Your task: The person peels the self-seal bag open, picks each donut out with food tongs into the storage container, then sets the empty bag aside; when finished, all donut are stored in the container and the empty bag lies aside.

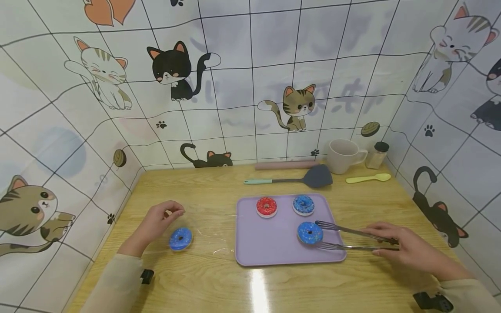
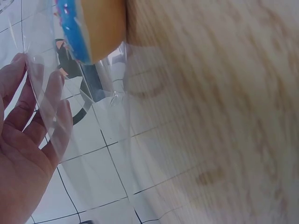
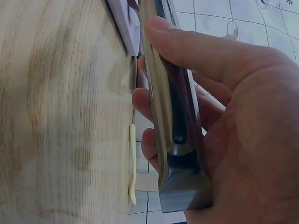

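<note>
My right hand grips metal food tongs with fork-shaped ends. The prongs sit against the right side of a blue sprinkled donut on the lilac tray. Another blue donut and a red donut lie farther back on it. To the left, a second-hand view shows my left hand pinching the edge of a clear plastic bag, its fingers partly seen through the film. A blue donut lies beside that hand, apparently inside the bag; the film's outline is faint.
Behind the tray lie a spatula and a pink rod. A mug, a dark-lidded shaker and a yellow spoon stand or lie at the back right. Cat-printed walls enclose the table.
</note>
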{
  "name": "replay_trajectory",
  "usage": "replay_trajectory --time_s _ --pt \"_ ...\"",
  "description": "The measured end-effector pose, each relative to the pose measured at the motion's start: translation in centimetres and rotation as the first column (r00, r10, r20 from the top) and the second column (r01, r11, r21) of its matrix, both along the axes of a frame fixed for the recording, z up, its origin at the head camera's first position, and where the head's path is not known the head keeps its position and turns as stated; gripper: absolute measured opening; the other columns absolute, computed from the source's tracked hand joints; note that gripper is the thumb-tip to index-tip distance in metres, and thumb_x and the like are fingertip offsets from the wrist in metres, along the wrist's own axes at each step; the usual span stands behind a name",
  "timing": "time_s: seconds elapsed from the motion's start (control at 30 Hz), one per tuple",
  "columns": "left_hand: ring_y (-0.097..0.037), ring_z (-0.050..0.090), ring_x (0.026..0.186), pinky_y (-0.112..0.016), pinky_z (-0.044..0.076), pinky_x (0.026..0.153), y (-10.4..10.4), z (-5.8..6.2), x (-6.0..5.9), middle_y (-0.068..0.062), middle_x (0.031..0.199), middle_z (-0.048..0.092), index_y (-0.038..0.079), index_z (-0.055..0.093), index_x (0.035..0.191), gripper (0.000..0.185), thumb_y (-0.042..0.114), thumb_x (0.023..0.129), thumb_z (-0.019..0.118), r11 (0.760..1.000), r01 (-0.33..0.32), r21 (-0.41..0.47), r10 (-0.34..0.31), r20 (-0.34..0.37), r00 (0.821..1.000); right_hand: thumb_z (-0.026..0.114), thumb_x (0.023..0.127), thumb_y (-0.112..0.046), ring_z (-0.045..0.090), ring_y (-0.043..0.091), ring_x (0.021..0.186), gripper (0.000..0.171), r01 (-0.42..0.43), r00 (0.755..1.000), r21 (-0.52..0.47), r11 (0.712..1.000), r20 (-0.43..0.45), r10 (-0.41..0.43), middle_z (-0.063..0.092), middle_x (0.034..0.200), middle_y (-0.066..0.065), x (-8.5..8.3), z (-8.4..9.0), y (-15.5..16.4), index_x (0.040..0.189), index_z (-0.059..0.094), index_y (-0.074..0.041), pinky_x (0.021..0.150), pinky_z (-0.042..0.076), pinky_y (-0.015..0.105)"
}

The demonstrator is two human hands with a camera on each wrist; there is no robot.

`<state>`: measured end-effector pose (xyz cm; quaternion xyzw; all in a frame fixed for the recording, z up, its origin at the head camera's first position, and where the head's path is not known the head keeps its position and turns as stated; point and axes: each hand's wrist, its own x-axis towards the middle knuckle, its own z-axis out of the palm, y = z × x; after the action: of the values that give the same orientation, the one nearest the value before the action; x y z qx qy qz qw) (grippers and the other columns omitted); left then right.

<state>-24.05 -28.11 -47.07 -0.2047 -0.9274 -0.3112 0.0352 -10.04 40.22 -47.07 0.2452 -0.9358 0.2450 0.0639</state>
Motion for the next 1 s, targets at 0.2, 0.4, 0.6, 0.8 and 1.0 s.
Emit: replay_trajectory --time_s 0.2,0.4,0.6,0.8,1.0 --pt "-0.006 0.062 0.085 -0.027 0.051 0.074 -0.2 0.0 0.1 0.003 0.098 0.073 0.014 0.073 0.106 0.01 0.021 0.103 0.065 1.0 0.001 0.001 -0.001 -0.002 1.0 0.091 0.079 -0.029 0.061 -0.002 0.112 0.059 0.02 1.0 0.058 0.998 -0.024 -0.019 0.068 0.125 -0.007 -0.2 -0.2 0.0 0.134 0.071 -0.024 0.079 0.056 0.024" --pt "-0.006 0.061 0.084 -0.027 0.05 0.073 -0.1 0.2 0.2 0.005 0.098 0.072 0.017 0.072 0.105 0.008 0.02 0.103 0.066 1.0 0.003 -0.002 -0.003 -0.008 1.0 0.092 0.076 -0.033 0.061 0.001 0.113 0.065 0.06 0.998 0.086 0.994 -0.024 -0.058 0.067 0.128 -0.006 0.0 0.5 -0.6 0.136 0.068 -0.031 0.08 0.057 0.028" --pt "-0.007 0.061 0.085 -0.027 0.051 0.074 0.0 0.5 0.0 0.003 0.098 0.073 0.017 0.072 0.105 0.007 0.021 0.103 0.066 1.0 -0.005 0.003 0.005 0.002 1.0 0.094 0.075 -0.025 0.06 -0.002 0.113 0.068 0.088 0.993 0.03 0.996 -0.084 -0.086 0.067 0.129 -0.005 -0.3 1.5 -3.0 0.137 0.067 -0.032 0.081 0.056 0.026" --pt "-0.008 0.061 0.085 -0.027 0.051 0.074 0.1 0.4 -0.3 0.004 0.098 0.072 0.018 0.072 0.104 0.007 0.021 0.103 0.066 1.0 0.001 0.003 -0.001 -0.014 1.0 0.092 0.076 -0.015 0.066 0.014 0.114 0.064 0.048 0.985 0.034 0.998 -0.164 -0.042 0.069 0.127 -0.005 -1.9 1.7 -7.4 0.133 0.07 -0.032 0.086 0.059 0.034" --pt "-0.007 0.061 0.085 -0.027 0.051 0.075 0.5 0.9 -0.3 0.004 0.098 0.072 0.015 0.073 0.105 0.008 0.018 0.103 0.066 1.0 0.015 0.011 -0.014 -0.016 1.0 0.089 0.081 -0.019 0.069 0.021 0.114 0.054 -0.018 0.984 0.057 0.998 -0.176 0.027 0.07 0.125 -0.005 -3.2 1.8 -12.0 0.131 0.072 -0.029 0.087 0.059 0.044"
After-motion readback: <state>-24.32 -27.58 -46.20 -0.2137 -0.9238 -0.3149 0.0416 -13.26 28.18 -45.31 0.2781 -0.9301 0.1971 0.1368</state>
